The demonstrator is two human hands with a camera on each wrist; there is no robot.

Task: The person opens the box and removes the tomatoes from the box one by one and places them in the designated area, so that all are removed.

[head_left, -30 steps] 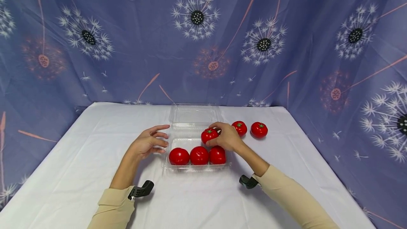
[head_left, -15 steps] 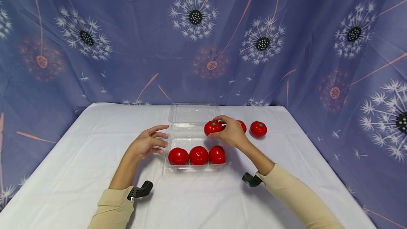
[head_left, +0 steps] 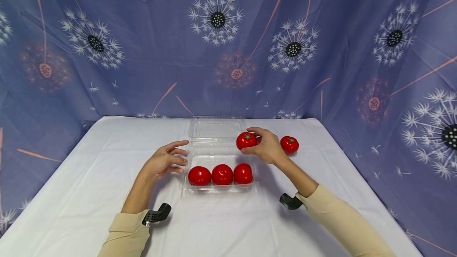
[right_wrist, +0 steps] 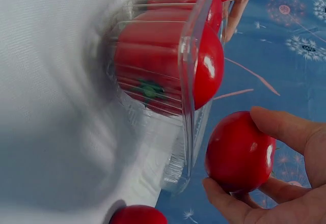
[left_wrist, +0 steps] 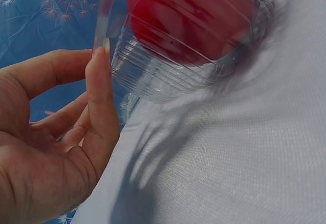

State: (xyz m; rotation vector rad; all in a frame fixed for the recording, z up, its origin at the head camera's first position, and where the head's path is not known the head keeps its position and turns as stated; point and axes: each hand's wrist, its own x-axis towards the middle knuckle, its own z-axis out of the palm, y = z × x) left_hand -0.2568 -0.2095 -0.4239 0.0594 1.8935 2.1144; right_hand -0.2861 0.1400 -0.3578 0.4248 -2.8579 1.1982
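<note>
With fingers (right_wrist: 221, 198) of right hand (head_left: 268, 147), gripping tomato (head_left: 245, 142) near container's (head_left: 205, 160) far-right corner; with left hand (head_left: 159, 163) spread, perhaps steadying left edge.

Tomatoes (head_left: 245, 143) are gleaming red, some showing green tops (head_left: 247, 136); the table (head_left: 221, 225) is showing white, sleeves (head_left: 126, 231) beige, wrist cameras (head_left: 157, 215) black; white and pink dandelions (head_left: 217, 19) are patterning the blue curtain (head_left: 157, 46).

text: none legible | labels: none legible | brands: none legible | numbers: none legible | signs: none legible | views checked: head, left wrist, right wrist
</note>
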